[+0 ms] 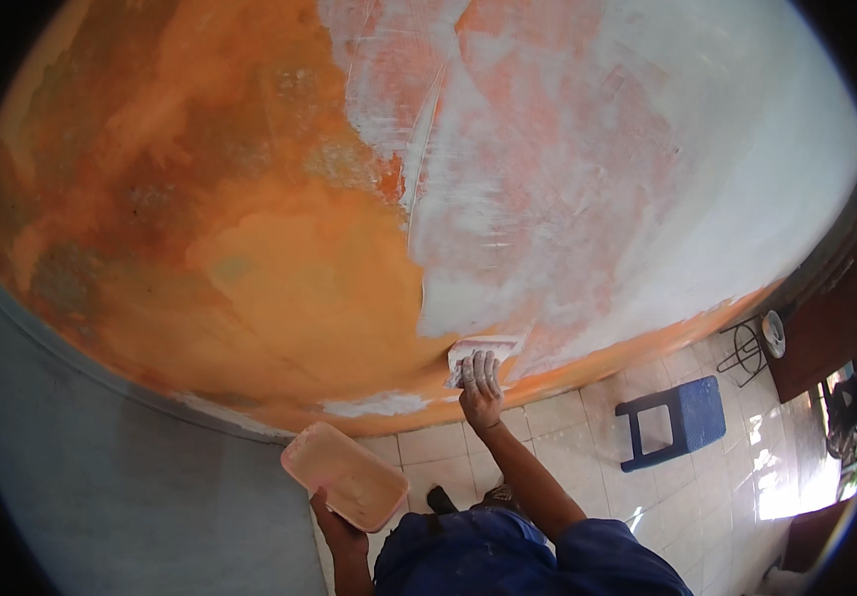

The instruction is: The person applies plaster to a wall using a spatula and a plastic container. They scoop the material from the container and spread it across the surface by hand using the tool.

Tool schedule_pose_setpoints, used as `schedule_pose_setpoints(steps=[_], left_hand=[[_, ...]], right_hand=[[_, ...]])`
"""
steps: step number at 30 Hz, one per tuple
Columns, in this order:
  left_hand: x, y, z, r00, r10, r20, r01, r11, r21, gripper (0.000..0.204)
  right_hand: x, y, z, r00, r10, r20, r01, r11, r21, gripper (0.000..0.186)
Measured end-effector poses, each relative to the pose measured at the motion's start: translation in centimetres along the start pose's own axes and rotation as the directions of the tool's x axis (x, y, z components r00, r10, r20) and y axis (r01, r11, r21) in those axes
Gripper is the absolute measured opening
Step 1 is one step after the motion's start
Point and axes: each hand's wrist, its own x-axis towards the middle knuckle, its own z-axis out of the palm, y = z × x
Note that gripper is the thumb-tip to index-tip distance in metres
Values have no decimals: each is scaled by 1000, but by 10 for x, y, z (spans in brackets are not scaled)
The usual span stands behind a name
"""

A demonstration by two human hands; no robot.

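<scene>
White-smeared right hand (pixel 482 390) grips a flat, pale rectangular spreader (pixel 480 346) against an orange-and-white wall (pixel 299 278), long edge roughly crosswise; lower left, the left hand (pixel 339 526) holds a shallow, peach rectangular tray (pixel 336 459)

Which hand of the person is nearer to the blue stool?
Right. The right hand, holding a flat tool against the wall, is left of the blue stool; the left hand, holding the pink tray, is farther left.

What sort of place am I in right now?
Probably a room under renovation: an orange wall partly coated white, a pink tray in the left hand, and a tiled floor.
</scene>
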Motion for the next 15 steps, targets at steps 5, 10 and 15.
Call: schedule_pose_setpoints(steps=[5, 10, 15], left_hand=[[-1, 3, 10, 999, 27, -26, -27, 1000, -9, 57], [0, -2, 4, 1000, -5, 8, 5, 1000, -10, 60], [-6, -12, -5, 1000, -27, -7, 27, 1000, 1, 61]], right_hand=[[-82, 7, 16, 964, 2, 265, -39, 990, 132, 60], [-84, 10, -25, 944, 179, 277, -260, 922, 288, 47], [39, -6, -110, 936, 237, -261, -192, 964, 185, 24]])
